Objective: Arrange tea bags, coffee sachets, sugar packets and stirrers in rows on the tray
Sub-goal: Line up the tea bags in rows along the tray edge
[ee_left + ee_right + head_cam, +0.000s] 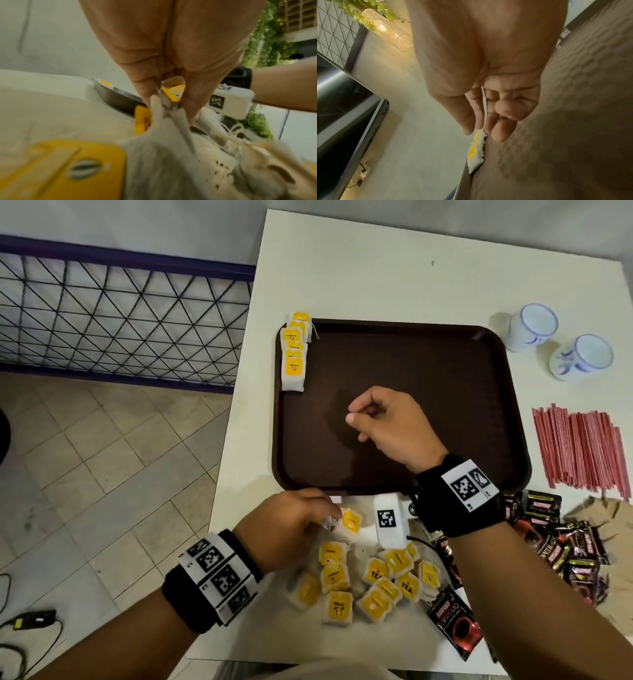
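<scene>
One overlapping row of tea bags (pixel 294 350) lies along the tray's (pixel 445 344) far left edge. Left hand (pixel 287 525) pinches another tea bag (pixel 173 93) from the near-edge pile; right hand (pixel 387 422), loosely curled, holds nothing. Coffee sachets (pixel 555 535) and stirrers (pixel 582 446) remain unplaced on the table.

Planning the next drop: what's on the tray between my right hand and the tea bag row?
Nothing: head view shows bare tray between right hand and tea bag row.

Bare forearms, a black band on each wrist

Each black fabric wristband (pixel 459 501) carries a white block printed with square black-and-white coded markers; the left wristband (pixel 209 580) shows several in a row.
</scene>
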{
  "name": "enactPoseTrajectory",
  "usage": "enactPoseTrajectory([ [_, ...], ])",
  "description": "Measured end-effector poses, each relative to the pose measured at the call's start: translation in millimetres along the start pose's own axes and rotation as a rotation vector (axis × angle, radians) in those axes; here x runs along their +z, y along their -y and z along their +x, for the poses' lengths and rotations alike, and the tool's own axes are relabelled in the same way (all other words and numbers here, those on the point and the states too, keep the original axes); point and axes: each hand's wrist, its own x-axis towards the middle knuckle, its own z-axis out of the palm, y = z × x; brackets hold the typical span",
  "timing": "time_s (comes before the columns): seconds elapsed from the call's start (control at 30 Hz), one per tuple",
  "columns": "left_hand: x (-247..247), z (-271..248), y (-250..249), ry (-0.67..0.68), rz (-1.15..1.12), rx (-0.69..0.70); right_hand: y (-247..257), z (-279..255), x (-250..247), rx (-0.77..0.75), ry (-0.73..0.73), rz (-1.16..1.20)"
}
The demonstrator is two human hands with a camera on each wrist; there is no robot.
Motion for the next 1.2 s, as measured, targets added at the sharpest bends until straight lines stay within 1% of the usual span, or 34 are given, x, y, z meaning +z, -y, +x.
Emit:
enactPoseTrajectory([
  [0.13,-16,9,-3,-0.066,-0.214,-0.126,4,-18,-2,-0.022,0.091,0.075],
  [0.2,-22,13,-3,-0.14,-0.289,-0.165,7,-26,-5,-0.013,0.167,0.146],
  [0.27,-27,18,-2,-0.24,-0.313,-0.16,10,-32,-8,0.036,0.242,0.188],
  [0.37,-35,24,0,-0.358,-0.3,-0.108,13,-37,-10,0.123,0.34,0.197],
  [0.47,-39,28,2,-0.435,-0.326,-0.091,15,-37,-6,0.175,0.423,0.339],
  [0.53,-40,30,4,-0.474,-0.35,-0.094,16,-32,-3,0.164,0.413,0.389],
  [0.67,-42,30,11,-0.511,-0.36,-0.125,17,-22,2,0.153,0.354,0.364],
  [0.83,-44,26,17,-0.534,-0.365,-0.17,16,-2,8,0.13,0.195,0.287],
  [0.9,-46,24,19,-0.533,-0.374,-0.179,17,13,13,0.13,0.161,0.256],
  [1.0,-49,22,23,-0.539,-0.382,-0.187,22,35,21,0.136,0.155,0.182],
  [1.13,-52,19,28,-0.548,-0.414,-0.197,31,60,35,0.019,0.137,0.012],
  [1.2,-53,18,32,-0.548,-0.426,-0.206,35,71,41,-0.007,0.155,-0.039],
])
